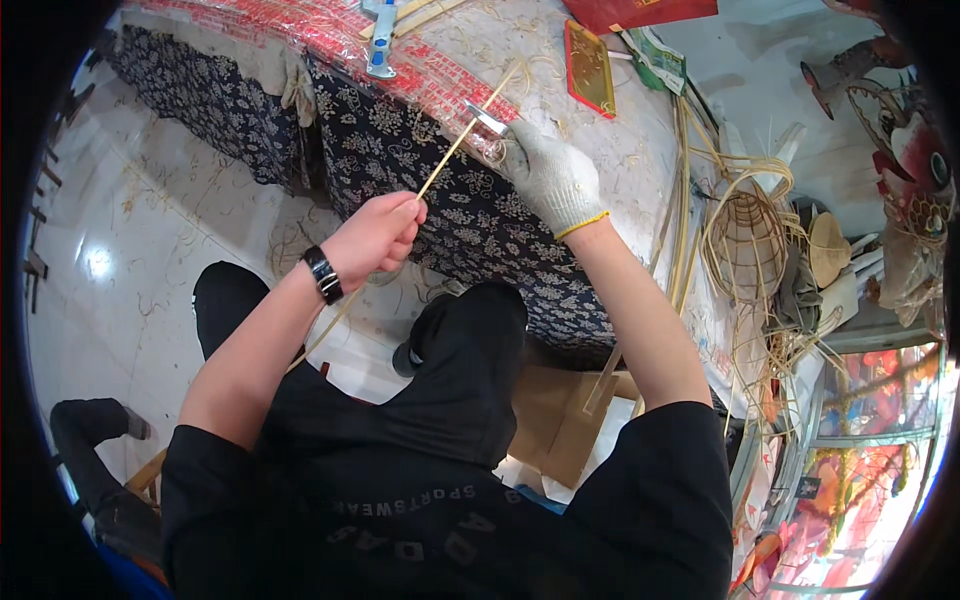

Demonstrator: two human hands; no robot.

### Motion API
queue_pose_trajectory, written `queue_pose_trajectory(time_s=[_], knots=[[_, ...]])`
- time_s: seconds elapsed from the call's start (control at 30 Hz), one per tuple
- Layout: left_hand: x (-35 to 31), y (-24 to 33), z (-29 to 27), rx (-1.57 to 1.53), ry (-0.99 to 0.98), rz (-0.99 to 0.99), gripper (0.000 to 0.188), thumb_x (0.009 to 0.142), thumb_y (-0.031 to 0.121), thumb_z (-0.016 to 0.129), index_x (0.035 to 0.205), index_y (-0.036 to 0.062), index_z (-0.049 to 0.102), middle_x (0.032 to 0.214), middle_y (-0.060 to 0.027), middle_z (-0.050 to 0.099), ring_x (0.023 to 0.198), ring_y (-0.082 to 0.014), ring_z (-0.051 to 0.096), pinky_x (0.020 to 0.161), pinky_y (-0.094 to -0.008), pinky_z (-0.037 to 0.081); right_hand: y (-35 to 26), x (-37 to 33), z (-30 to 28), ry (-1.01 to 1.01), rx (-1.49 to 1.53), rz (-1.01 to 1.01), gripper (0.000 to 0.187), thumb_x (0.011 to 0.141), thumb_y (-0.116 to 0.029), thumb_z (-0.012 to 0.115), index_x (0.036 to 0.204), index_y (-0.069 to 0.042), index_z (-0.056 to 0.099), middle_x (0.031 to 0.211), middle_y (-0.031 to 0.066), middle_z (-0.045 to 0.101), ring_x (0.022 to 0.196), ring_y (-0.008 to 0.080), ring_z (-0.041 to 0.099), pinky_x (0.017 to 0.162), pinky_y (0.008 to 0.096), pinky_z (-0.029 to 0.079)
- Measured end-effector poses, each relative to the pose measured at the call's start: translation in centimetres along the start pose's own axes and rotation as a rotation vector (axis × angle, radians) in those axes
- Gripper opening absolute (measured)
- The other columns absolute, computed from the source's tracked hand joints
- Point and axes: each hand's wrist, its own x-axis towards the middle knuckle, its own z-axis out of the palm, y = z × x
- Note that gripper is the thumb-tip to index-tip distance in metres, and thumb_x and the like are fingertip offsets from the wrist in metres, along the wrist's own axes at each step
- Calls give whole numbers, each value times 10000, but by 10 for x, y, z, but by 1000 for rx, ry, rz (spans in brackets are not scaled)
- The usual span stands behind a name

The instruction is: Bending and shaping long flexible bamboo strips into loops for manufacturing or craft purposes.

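My left hand (pixel 376 238), bare with a black wristband, is closed around a thin bamboo strip (pixel 447 157). The strip slants up and away onto the table edge, and its tail runs back below my wrist toward my lap. My right hand (pixel 553 172), in a white knitted glove with a yellow cuff, grips a knife whose short metal blade (pixel 487 118) lies across the strip. The glove hides the knife's handle. Beneath the blade, red-and-white plastic sheeting (pixel 430 75) covers the table's near edge.
A blue-and-grey tool (pixel 381 42) lies toward the back, near flat wooden strips. A red-framed panel (pixel 590 70) sits farther right. Dark floral cloth (pixel 390 160) hangs from the table. Woven bamboo frames (pixel 748 240) stand right; a cardboard box (pixel 560 420) is below. Another person's leg (pixel 90 440) shows left.
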Motion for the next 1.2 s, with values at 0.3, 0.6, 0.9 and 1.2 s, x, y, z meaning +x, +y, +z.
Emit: queue_pose_trajectory(time_s=[0.3,0.6,0.9,1.2], knots=[[-63,-16,-13,6,11,-66,193,1085,294,435,964,152,484,700,100,349,542,-20,258,462,-199,203,-8,3,1,15,26,13,248,968,-348,559,1100,-156,643,820,211,688,753,428,674,649,540,529],[-177,-18,-23,142,170,-17,211,1086,283,441,997,106,516,691,73,375,533,-32,315,453,-197,243,-15,-7,-48,79,305,215,259,935,-341,581,977,-89,619,869,244,660,832,443,653,728,528,522],[-233,49,-16,362,178,345,252,1088,312,438,1035,79,518,670,70,322,525,-26,292,438,-199,213,-97,-20,-1,-694,2,85,304,835,-214,625,1090,-126,766,1091,144,739,964,301,720,849,412,563],[-196,69,-21,964,337,272,281,1077,239,410,938,51,566,639,18,388,523,-102,373,466,-274,295,-64,-1,-58,9,522,88,315,864,-225,621,1137,-105,724,955,164,731,904,343,711,796,424,554]])
